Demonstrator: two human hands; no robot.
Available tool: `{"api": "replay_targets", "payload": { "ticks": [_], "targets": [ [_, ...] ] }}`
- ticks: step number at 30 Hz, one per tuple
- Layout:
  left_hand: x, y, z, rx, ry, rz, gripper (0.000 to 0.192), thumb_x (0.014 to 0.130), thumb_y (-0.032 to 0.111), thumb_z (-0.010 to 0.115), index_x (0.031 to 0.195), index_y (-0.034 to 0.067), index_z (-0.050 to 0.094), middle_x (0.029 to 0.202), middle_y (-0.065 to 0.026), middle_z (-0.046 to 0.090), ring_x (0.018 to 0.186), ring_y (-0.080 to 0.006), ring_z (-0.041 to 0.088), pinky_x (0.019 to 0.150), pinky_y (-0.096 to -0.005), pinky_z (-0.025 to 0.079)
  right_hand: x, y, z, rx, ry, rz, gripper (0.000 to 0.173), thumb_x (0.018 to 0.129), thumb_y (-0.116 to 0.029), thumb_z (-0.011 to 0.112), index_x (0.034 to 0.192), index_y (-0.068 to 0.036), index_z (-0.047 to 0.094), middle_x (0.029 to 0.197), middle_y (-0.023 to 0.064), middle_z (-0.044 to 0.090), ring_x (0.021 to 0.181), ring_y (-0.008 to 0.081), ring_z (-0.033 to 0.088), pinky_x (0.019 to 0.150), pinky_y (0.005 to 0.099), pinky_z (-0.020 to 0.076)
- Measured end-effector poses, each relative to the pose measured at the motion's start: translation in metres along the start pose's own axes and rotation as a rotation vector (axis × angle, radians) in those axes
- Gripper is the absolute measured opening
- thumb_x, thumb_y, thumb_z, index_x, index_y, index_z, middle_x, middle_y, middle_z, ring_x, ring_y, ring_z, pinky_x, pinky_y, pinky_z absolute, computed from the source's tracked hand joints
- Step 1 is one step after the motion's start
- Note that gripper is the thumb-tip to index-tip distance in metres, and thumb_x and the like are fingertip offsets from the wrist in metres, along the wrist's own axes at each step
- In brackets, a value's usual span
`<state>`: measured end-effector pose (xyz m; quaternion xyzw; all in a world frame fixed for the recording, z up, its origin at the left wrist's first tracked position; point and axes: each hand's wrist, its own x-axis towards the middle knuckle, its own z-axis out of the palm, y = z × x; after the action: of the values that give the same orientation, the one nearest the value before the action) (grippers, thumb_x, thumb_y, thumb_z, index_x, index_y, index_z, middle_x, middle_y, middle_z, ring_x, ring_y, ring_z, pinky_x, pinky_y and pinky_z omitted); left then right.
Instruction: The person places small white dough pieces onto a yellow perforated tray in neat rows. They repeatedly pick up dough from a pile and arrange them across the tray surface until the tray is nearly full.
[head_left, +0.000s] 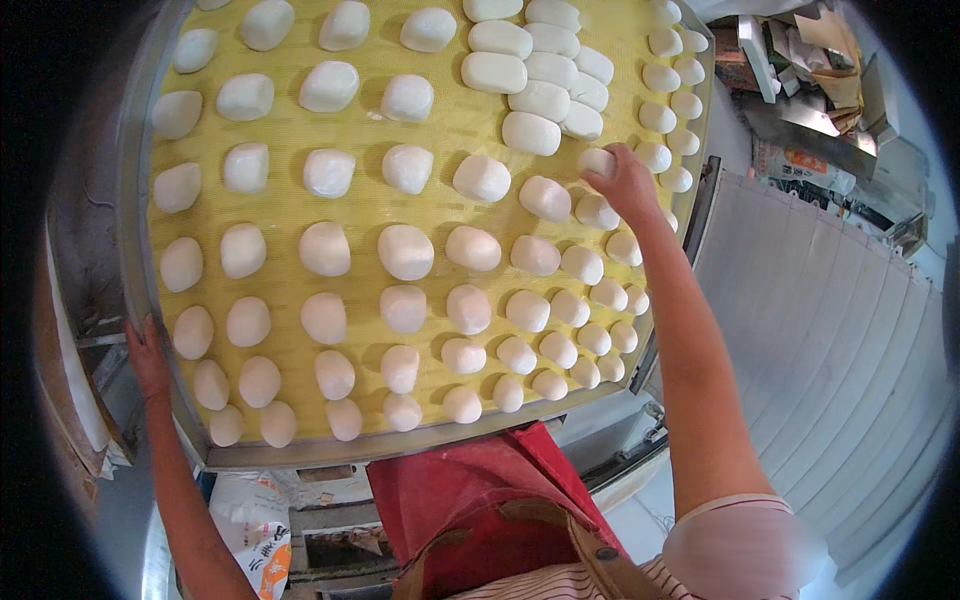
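Note:
A large metal-framed tray (135, 225) with a yellow mesh bottom (292, 206) lies before me. Rows of white dough pieces (406, 253) are spread over it, mostly apart from one another. Toward the far middle, several smoother oblong pieces (532, 134) sit pressed together in a cluster. My right hand (628, 184) has its thumb and fingers around one dough piece (597, 162), just right of that cluster's near end. At the tray's left side, my left hand (148, 364) grips the metal rim; part of its fingers is hidden.
Below the near rim hangs my red apron (480, 487). A printed white sack (251, 529) stands under the near left corner. On the right are a ribbed grey panel (810, 322), another printed sack (802, 166) and piled cardboard (832, 75).

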<state>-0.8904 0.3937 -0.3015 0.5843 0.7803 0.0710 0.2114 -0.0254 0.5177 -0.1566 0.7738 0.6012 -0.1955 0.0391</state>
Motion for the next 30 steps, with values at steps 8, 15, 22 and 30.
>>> {"api": "replay_targets", "payload": {
  "ticks": [8,15,22,30],
  "targets": [
    [0.000,-0.003,0.006,0.169,0.003,0.146,0.061,0.103,0.037,0.052,0.145,-0.006,0.040,0.138,-0.0279,0.052,0.126,-0.0390,0.051,0.107,-0.0422,0.038,0.000,0.018,-0.002,-0.191,-0.021,0.028,0.055,0.076,-0.037,0.079,0.120,-0.010,0.061,0.111,0.0196,0.068,0.103,0.0369,0.064,0.087,0.0472,0.0512],
    [0.002,0.007,0.004,0.034,-0.039,0.119,0.057,0.104,0.037,0.051,0.142,-0.004,0.043,0.138,-0.0273,0.052,0.124,-0.0390,0.051,0.106,-0.0419,0.038,0.020,0.020,0.007,-0.283,0.040,0.019,0.053,0.079,-0.034,0.078,0.122,-0.010,0.060,0.112,0.0161,0.068,0.105,0.0361,0.064,0.086,0.0475,0.0516],
    [-0.005,0.002,-0.010,0.105,0.007,0.092,0.059,0.104,0.039,0.050,0.142,-0.005,0.041,0.137,-0.0280,0.051,0.124,-0.0396,0.051,0.106,-0.0416,0.037,0.028,-0.002,0.000,-0.275,-0.009,-0.086,0.058,0.079,-0.031,0.078,0.126,-0.008,0.055,0.120,0.0163,0.064,0.110,0.0371,0.061,0.088,0.0469,0.0512],
    [0.000,0.012,-0.010,0.091,-0.048,-0.030,0.065,0.104,0.040,0.049,0.145,-0.009,0.037,0.140,-0.0302,0.049,0.129,-0.0399,0.049,0.109,-0.0420,0.036,0.010,-0.048,0.018,-0.213,0.242,-0.137,0.064,0.077,-0.034,0.079,0.128,-0.006,0.053,0.121,0.0150,0.061,0.113,0.0341,0.059,0.099,0.0513,0.0432]
  ]
}}
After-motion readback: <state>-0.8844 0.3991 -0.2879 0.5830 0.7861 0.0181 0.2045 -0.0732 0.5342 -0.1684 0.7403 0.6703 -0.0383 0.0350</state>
